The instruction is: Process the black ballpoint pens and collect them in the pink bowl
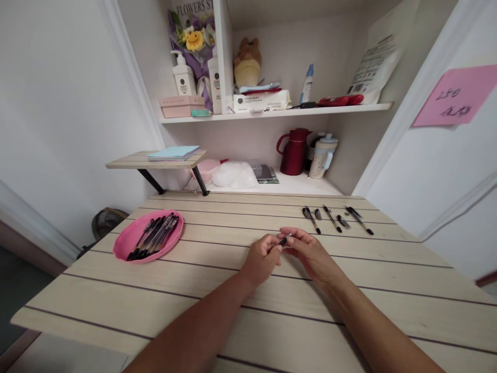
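While both forearms reach over the slatted bench [217, 248], the left hand [262, 258] and the right hand [310, 254] meet near its middle, holding a small dark piece [283, 241] between them. The left grip is clamped on it with thumb and bent fingers; the right grip pinches it too, at the end with a pale, shiny tip, though the fingers hide much of it and its exact form cannot be told. The piece is held just above the boards, between a pink tray [123, 242] on the left and a spread of pens on the right. Inside the tray lies a heap of dark pens [155, 237], side by side and slanting the same way. Beyond the right hand, a near pen [312, 221], a middle pen [332, 218] and a far pen [361, 221] lie apart in a loose row, with small dark parts [343, 221] among them. At the back left, a low stand [130, 160] bears a stack of blue paper [174, 153]. Behind the bench, a red jug [294, 153] stands upright beside a pale cup [321, 159] with a blue handle, under a white shelf [330, 109].
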A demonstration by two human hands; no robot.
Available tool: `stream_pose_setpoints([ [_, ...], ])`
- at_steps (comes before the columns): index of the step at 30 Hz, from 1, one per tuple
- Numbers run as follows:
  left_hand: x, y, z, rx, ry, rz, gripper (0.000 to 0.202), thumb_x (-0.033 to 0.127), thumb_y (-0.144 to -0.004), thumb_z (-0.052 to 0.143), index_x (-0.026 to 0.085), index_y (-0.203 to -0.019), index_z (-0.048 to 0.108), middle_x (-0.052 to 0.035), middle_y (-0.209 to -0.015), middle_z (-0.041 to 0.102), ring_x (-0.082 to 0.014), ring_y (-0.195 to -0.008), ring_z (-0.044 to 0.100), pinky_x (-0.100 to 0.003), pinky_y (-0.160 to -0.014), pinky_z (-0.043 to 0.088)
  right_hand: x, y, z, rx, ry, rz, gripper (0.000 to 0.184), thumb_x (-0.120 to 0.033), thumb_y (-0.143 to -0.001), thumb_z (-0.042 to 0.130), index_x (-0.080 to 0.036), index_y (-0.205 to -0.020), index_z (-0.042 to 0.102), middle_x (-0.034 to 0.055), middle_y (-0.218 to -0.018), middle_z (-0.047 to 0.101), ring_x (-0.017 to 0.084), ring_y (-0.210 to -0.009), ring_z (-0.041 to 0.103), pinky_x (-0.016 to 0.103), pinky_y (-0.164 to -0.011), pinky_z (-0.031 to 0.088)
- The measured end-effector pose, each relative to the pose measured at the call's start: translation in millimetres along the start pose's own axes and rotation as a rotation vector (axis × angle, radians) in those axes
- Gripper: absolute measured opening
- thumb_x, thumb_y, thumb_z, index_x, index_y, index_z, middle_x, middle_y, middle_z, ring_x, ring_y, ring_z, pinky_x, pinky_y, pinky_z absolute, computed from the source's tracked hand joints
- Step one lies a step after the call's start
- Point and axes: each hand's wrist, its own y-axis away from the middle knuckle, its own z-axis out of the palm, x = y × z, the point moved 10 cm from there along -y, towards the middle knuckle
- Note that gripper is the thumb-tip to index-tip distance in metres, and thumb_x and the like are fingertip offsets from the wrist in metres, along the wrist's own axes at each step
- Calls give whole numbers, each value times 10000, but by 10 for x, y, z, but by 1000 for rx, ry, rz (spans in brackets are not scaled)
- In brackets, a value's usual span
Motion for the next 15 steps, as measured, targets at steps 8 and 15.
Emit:
stream_pose_setpoints([
  [8, -14, -6, 16, -6, -8, 0, 124, 283, -784, 459, 173, -818, 503, 47, -523, 487, -77, -489, 419, -188, -503, 330, 2, -11, -47, 40, 23, -16, 245, -356, -577, 769, -194, -715, 649, 25, -732, 643, 151, -683, 561, 316, -696, 453],
  [15, -12, -5, 13, -5, -11, 4, 120, 280, -782, 461, 171, -809, 504, 45, -527, 491, -78, -490, 419, -192, -506, 333, 1, -6, -45, 42, 0, -26, 213, -344, -596, 756, -185, -708, 668, 20, -758, 650, 135, -685, 558, 295, -702, 442],
])
